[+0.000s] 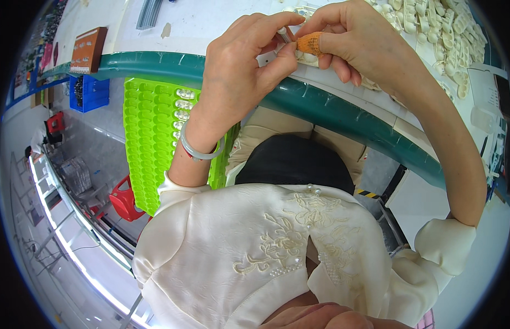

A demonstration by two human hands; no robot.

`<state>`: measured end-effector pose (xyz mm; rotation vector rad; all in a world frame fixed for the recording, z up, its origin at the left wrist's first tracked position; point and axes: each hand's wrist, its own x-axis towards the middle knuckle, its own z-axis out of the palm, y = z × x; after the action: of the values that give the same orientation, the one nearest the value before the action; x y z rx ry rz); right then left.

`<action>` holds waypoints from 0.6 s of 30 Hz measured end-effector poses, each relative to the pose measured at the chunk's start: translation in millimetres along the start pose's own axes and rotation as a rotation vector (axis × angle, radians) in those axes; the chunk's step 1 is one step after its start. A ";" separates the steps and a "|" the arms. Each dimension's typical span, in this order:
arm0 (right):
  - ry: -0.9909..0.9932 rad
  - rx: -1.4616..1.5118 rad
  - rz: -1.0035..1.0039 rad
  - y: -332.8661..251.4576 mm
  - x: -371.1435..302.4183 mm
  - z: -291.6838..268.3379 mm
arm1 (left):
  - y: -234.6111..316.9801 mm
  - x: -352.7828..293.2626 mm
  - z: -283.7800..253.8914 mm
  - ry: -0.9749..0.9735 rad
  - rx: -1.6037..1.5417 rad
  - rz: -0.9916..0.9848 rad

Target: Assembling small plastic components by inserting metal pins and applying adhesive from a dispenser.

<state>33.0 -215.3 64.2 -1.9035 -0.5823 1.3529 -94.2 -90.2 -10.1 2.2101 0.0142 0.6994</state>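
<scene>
Over the near edge of the white worktable, my two hands meet at their fingertips. My left hand (246,57) is closed in a pinch around a small pale part (284,35); its exact kind is too small to tell. Against it presses my right hand (348,41), its fingers curled and closed. An orange textured finger cover (309,44) sits on one right-hand digit. Whatever lies between the right fingers is hidden. More small cream plastic parts (307,57) show on the table just beneath the hands.
Cream plastic parts (436,33) are heaped at the right of the table. A green padded edge (353,118) runs along its front. Below left stands a bright green moulded tray (150,126) with several shiny pieces. A brown block (89,50), blue bin (90,93) and red stool (125,200) are farther left.
</scene>
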 end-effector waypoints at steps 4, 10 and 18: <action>-0.030 0.011 0.037 2.2 3.7 -3.8 | 1.2 -0.1 0.8 0.002 0.046 0.038; -0.049 0.068 0.058 9.8 13.4 -4.1 | 8.7 -2.0 -3.5 -0.044 0.095 -0.018; 0.082 0.019 -0.051 9.3 9.2 2.8 | 0.5 -10.0 13.1 0.203 -0.052 -0.017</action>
<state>33.1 -213.9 50.9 -1.9065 -0.5706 1.2383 -96.4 -102.0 -21.5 2.0794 0.1159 0.9025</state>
